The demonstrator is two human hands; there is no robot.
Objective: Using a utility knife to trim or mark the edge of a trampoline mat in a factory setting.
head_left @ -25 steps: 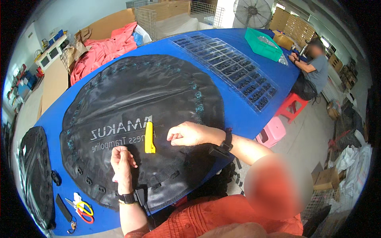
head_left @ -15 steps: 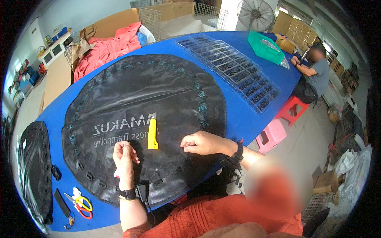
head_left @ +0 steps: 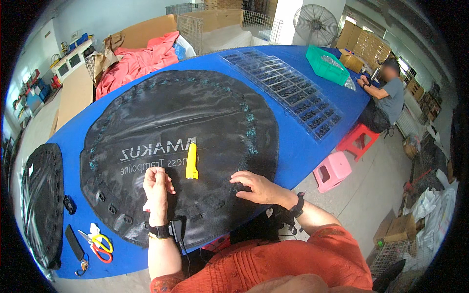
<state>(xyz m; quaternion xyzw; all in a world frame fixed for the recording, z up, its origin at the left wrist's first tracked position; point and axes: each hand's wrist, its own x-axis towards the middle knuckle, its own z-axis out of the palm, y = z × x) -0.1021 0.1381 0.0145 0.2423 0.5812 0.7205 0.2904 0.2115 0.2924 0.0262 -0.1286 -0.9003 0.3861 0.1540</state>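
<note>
A large round black trampoline mat point(head_left: 195, 117) lies spread over the blue table, with pale lettering and a ring of blue-green marks near its rim. My left hand point(head_left: 157, 185) is over the mat's near part, its fingers curled together in a pinch; whatever they hold, if anything, is too small to make out. To its right, my right hand point(head_left: 258, 188) hovers low over the mat with fingers apart and nothing in them. Between and beyond the hands lies a long yellow plastic tool point(head_left: 192, 161). Small black fittings point(head_left: 112, 209) line the mat's near-left edge.
Scissors point(head_left: 101, 244) with yellow and red handles and a black strip point(head_left: 74, 242) lie at lower left, near a folded black mat point(head_left: 43, 205). A clear compartment tray point(head_left: 288, 90) and green bin point(head_left: 326, 65) stand beyond. A co-worker point(head_left: 388, 93) sits at right, near stools point(head_left: 332, 171).
My right hand has shifted slightly right and lower, and its fingers have spread. The left hand stays pinched over the mat. The whole view has tilted a little.
</note>
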